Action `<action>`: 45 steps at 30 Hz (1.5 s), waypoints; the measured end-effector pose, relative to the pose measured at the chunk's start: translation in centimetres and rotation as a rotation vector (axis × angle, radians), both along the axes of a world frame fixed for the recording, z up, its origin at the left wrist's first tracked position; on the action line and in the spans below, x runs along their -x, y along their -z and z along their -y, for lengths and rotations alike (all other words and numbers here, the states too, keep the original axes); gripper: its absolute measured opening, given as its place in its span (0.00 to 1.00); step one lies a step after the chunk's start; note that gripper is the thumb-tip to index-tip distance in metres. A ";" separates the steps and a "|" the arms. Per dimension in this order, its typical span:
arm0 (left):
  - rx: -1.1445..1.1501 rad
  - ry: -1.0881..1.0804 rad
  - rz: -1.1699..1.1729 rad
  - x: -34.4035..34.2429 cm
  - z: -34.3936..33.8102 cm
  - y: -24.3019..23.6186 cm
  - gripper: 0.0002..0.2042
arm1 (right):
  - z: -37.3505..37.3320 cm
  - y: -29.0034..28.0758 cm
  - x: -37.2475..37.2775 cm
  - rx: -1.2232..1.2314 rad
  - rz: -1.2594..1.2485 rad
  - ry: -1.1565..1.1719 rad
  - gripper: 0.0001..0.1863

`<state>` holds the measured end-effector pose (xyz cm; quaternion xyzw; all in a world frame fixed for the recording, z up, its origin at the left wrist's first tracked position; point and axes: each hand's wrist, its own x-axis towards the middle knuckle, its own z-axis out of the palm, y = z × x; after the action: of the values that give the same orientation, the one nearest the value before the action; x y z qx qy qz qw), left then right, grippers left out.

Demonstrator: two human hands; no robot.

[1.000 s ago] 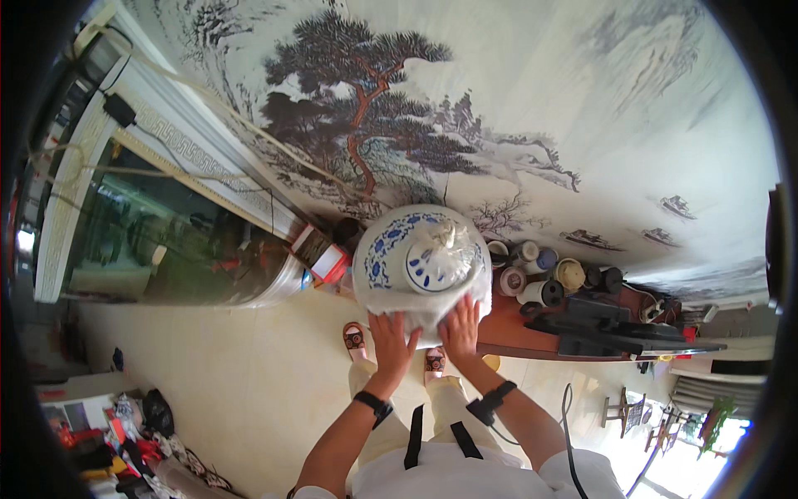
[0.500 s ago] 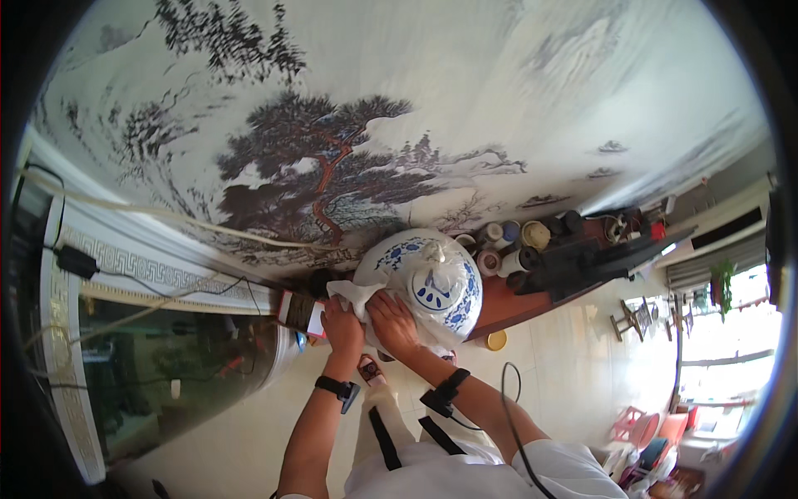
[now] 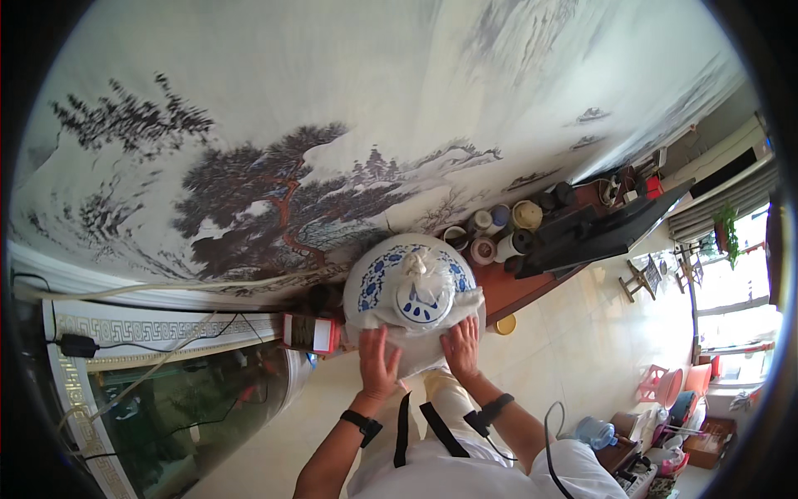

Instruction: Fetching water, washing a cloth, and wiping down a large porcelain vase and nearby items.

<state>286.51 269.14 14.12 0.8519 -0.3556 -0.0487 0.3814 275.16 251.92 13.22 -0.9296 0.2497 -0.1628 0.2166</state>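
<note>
A large round white jar (image 3: 359, 287) with blue floral patterns stands on the counter in front of me. Over its domed top lies a thin, whitish, partly see-through sheet (image 3: 407, 345), bunched around the knob (image 3: 416, 266). Whether the sheet is cloth or plastic I cannot tell. My left hand (image 3: 378, 362) rests flat on the sheet at the jar's near left side, fingers apart. On the near right side, my right hand (image 3: 462, 345) lies with its fingers stretched out against the sheet's folded edge. Neither hand grips anything.
Right of the jar, several small pots and tins (image 3: 499, 220) crowd a reddish-brown counter (image 3: 515, 291) beside a black screen (image 3: 598, 237). A red-edged box (image 3: 309, 333) sits to the left, near a glass tank (image 3: 191, 407) and cables. A painted wall (image 3: 399, 100) rises behind.
My hands have parted: the left let go of the gathered sheet, and the right moved to the jar's right side. The sheet now spreads over the near side. The view has shifted.
</note>
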 end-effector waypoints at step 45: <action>-0.004 -0.282 0.157 -3.7 8.0 0.8 0.24 | 18.0 7.9 -12.2 -1.101 0.305 -0.427 0.21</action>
<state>290.25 261.17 13.28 0.8954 -0.2610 0.0714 0.3537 287.39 233.90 5.30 -0.6768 0.0715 -0.0938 0.7267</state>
